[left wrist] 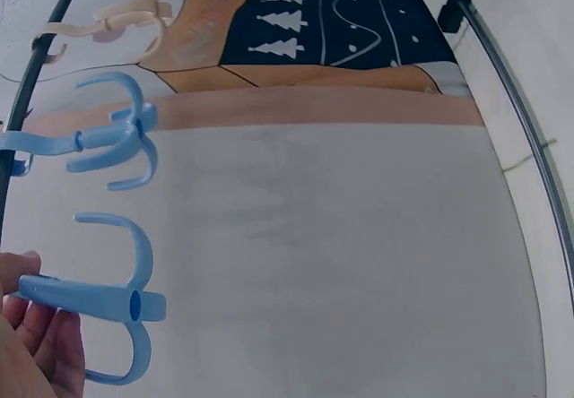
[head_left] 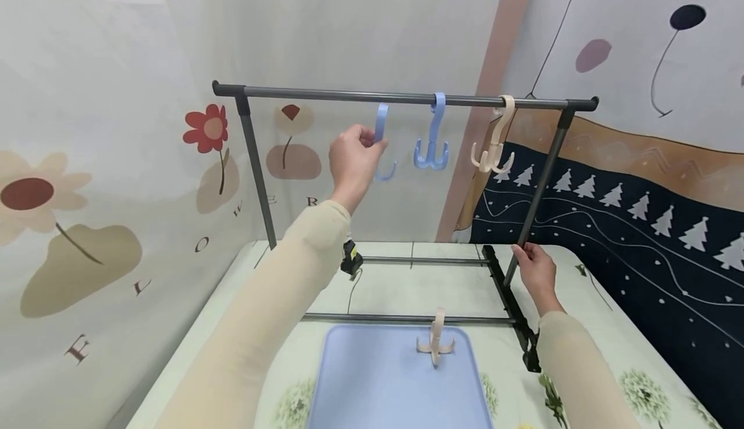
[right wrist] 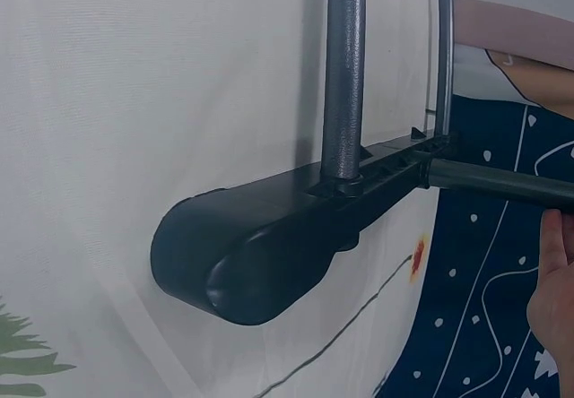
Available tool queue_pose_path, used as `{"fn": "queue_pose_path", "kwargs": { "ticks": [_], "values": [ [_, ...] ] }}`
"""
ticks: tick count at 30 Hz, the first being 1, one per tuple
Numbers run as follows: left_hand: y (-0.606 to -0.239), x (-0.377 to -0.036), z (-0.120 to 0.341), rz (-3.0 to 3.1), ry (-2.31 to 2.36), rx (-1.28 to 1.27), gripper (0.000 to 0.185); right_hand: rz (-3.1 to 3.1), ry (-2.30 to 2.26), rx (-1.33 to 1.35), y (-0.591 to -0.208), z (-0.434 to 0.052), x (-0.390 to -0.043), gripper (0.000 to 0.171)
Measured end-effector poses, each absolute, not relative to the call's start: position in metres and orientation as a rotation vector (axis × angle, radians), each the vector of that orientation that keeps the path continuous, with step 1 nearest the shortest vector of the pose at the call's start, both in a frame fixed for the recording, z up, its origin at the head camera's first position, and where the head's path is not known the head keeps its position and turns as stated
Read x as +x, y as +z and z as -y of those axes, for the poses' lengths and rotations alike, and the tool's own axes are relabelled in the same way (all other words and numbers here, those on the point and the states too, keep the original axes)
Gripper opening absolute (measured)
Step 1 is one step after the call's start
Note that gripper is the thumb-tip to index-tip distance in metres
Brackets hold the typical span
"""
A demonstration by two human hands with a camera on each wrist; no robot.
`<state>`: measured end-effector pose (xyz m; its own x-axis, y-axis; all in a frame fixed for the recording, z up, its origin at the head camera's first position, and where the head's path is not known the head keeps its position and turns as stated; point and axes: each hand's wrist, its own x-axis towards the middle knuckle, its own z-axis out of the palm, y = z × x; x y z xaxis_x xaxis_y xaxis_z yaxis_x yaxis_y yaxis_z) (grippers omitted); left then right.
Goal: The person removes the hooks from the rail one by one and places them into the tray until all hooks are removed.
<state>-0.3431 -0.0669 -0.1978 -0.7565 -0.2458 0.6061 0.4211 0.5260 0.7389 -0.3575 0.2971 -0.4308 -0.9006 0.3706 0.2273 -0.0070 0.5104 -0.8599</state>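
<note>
My left hand pinches a blue four-prong hook at the rack's top bar. Its upper end is close to the bar; whether it sits over it I cannot tell. In the left wrist view, the held hook's prongs spread away from the fingers. To its right hang a second blue hook and a beige hook. My right hand grips the lower part of the rack's right post, thumb toward me; its other fingers are partly hidden.
A light blue tray lies in front of the rack, with another beige hook at its far right. The rack's black foot stands on the flower-patterned cloth. Printed curtains hang behind.
</note>
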Motion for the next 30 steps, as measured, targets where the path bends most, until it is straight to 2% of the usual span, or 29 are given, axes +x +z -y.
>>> {"fn": "queue_pose_path", "kwargs": {
  "ticks": [12,30],
  "values": [
    [-0.228,-0.343,0.082,2.199,-1.278,-0.221,0.020,2.365,1.333,-0.316,-0.436,-0.296,-0.357,0.057],
    [-0.265,-0.340,0.101,2.387,-1.582,-0.412,0.021,2.369,1.359,-0.327,-0.435,-0.296,-0.358,0.059]
  ]
}}
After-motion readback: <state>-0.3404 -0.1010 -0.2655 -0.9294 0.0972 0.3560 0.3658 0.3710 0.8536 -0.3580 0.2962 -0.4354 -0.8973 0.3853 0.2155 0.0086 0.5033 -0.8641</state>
